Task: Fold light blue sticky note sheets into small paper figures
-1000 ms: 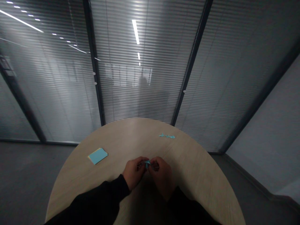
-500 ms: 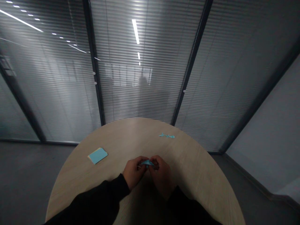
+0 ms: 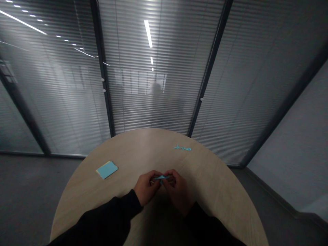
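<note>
**Item 1, held piece:** narrow strip of pale blue paper (image 3: 161, 178), folded to a slim point, held in the air just above the table, centred between both hands.

**Item 2, left grip** (image 3: 146, 188): nearly closed, thumb and fingers pinching the strip's left end. Black sleeve (image 3: 102, 218) runs down to the lower left of the view.

**Item 3, right grip** (image 3: 178, 193): likewise closed, fingertips pinching the right end, knuckles close to the left grip. Fine contact is partly hidden by the fingers.

**Work in hand:** apparently paper folding, with the strip being pinched and creased between both grips. Any further crease would seem to call for one grip to shift along the paper while the other steadies it.

**Surface:** round pale wood-grain table (image 3: 220, 191). On it, up and to the left of the hands, lies a small stack of blue paper (image 3: 107, 170) with a cream edge showing. Well ahead and to the right lies a ragged blue paper scrap (image 3: 182, 148).

**Room:** glass partition with horizontal blinds (image 3: 153, 102) and dark frames beyond the table; ceiling lights reflected in the glass; grey floor (image 3: 25, 191); plain grey wall (image 3: 294, 136) at right.
</note>
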A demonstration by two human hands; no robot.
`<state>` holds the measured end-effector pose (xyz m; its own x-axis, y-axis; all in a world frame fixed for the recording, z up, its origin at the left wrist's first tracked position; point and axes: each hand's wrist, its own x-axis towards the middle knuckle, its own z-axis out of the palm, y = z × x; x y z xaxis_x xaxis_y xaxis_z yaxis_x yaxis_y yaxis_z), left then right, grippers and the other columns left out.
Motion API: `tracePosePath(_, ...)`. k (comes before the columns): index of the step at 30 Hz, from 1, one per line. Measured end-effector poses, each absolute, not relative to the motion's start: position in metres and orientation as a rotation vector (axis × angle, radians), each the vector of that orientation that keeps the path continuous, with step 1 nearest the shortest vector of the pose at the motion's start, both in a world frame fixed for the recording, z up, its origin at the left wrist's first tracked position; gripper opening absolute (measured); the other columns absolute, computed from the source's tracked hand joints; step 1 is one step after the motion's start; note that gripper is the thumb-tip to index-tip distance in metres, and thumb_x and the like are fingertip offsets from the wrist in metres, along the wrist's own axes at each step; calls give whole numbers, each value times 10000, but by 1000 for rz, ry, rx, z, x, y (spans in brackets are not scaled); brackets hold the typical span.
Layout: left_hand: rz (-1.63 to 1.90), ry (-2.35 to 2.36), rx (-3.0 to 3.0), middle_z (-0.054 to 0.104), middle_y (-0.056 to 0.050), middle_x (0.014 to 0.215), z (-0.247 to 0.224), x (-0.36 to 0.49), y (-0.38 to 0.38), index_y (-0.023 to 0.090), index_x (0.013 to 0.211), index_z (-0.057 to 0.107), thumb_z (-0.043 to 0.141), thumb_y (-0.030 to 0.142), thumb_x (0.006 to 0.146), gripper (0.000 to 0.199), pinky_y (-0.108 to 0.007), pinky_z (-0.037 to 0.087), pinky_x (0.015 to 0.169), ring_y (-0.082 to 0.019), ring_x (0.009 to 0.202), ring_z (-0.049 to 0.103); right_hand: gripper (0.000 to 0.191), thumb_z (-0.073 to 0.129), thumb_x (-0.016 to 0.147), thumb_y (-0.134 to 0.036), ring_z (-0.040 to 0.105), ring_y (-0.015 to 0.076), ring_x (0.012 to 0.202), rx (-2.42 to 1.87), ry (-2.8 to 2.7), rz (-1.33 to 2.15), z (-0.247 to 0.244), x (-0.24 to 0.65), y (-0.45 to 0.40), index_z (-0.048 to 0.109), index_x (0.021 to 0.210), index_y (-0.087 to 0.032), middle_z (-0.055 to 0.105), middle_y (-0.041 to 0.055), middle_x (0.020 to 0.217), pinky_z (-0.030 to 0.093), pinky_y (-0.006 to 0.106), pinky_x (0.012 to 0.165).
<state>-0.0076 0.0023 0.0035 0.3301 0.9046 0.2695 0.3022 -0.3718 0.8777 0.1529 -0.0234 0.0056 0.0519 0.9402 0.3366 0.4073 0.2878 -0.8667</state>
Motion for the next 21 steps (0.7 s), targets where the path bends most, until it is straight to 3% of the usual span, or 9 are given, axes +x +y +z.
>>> tracePosePath(9,1021,1113,1973,749,-63,832,3,-6,2,170,1012,717,530,201,847,251,-277,486,685,-184,732,658,112,575,812,-203,676,197,759,-1414,-1603,440,3,147,-24,628,910,-192,708,49,849,525,282,678)
tracePosePath(17,1067,1125,1827,710,-51,734,0,-7,4,149,959,704,513,203,820,243,-270,463,624,-173,660,632,184,633,835,-313,709,213,810,-1240,-1570,684,5,149,-23,603,971,-194,721,73,920,571,309,710)
tracePosePath(21,1055,1070,1675,668,-37,667,-3,-6,6,134,969,685,534,256,828,239,-249,430,543,-154,578,592,211,650,840,-374,721,222,785,-1210,-1532,766,4,156,-22,602,931,-189,729,64,847,571,311,686)
